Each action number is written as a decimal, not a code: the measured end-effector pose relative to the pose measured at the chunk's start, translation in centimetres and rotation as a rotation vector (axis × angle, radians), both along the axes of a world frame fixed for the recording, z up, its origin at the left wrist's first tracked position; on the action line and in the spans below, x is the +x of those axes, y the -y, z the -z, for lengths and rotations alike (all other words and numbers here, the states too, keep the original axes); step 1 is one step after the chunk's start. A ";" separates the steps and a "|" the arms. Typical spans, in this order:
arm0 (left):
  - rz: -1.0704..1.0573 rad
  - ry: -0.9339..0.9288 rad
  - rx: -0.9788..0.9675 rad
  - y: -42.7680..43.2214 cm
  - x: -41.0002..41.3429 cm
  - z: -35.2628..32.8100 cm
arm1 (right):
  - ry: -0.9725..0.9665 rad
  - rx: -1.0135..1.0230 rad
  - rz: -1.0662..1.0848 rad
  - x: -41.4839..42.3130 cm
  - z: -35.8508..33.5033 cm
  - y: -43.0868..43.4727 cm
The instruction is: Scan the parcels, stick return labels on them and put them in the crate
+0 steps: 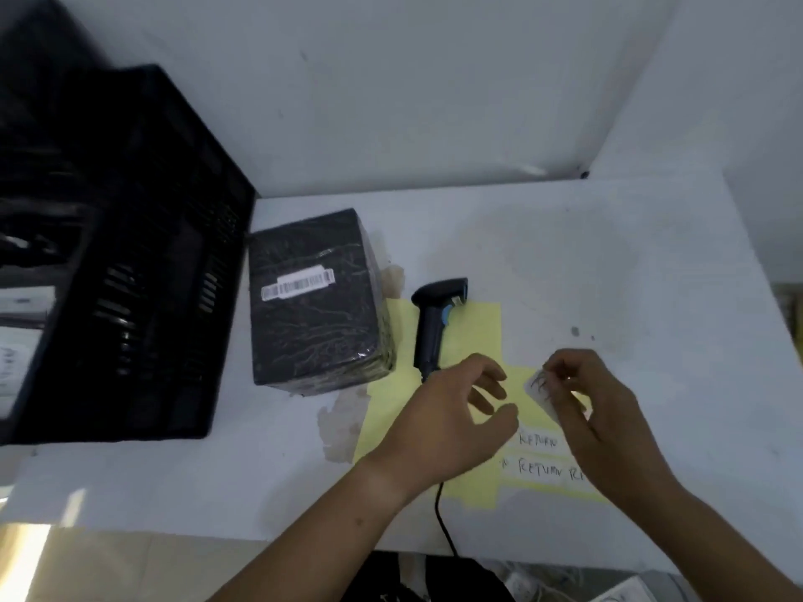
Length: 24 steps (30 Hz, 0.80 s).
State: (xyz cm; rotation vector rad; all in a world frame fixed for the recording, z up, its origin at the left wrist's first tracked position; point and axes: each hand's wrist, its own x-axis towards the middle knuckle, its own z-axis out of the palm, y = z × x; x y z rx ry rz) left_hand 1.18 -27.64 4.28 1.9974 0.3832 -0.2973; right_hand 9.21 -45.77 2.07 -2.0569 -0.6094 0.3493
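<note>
Here, right hand [608,410] pinches a return label [541,391], left hand [452,414] spread empty; black crate [130,254] contents blurred.

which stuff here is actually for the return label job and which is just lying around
For the job:
black parcel
scanner
label, pinched in the right hand
yellow sheet of return labels
black crate

Just lying about:
brown stains on the table
pale clutter below the table edge, too blurred to name

Right hand [595,410] pinching return label [541,391], left hand [452,419] open, parcel [317,302] beside crate [130,262]
</note>
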 end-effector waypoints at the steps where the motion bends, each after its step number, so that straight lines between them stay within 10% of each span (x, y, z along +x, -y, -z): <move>1: -0.034 0.025 -0.021 -0.9 -0.4 -1.0 | 0.057 -0.026 -0.058 0.1 -1.0 -1.0; 14: -0.278 0.222 -0.170 -13.7 -4.9 -6.6 | 0.433 -0.120 -0.493 -1.3 -8.6 -16.1; 24: -0.446 0.244 -0.142 -21.1 -6.2 -4.1 | 0.030 -0.107 -0.164 -2.1 -7.1 -23.0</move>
